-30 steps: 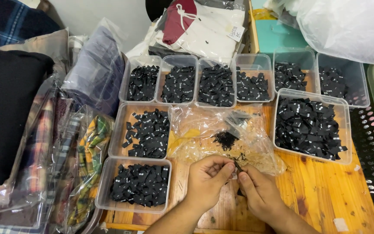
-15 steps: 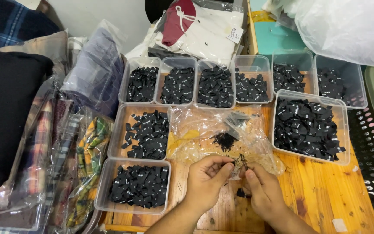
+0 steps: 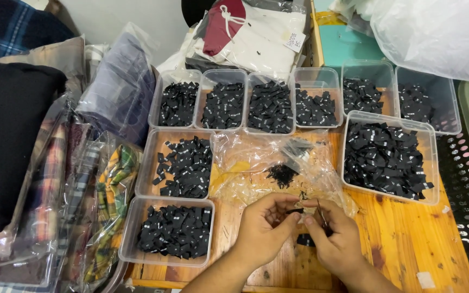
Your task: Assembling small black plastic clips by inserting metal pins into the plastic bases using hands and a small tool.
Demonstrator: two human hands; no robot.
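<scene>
My left hand (image 3: 264, 228) and my right hand (image 3: 335, 239) meet over the wooden table (image 3: 408, 239), pinching a small black fabric label (image 3: 295, 210) between the fingertips. My right hand also seems to hold a thin dark tool against its fingers; what it is cannot be told. Another black label (image 3: 305, 240) lies on the wood under the hands. Just beyond them lies a crumpled clear plastic bag (image 3: 256, 168) with a small heap of black bits (image 3: 281, 173) on it.
Several clear tubs of black labels ring the hands: a row at the back (image 3: 270, 103), a big one on the right (image 3: 389, 154), two on the left (image 3: 177, 163) (image 3: 172, 230). Bagged plaid clothes (image 3: 82, 201) pile up left. A dark perforated basket (image 3: 468, 184) stands at the right edge.
Both hands have stayed in place below the plastic bag, with the fingers shifting slightly on the small black label. A dark label now shows on the wood beneath them.
</scene>
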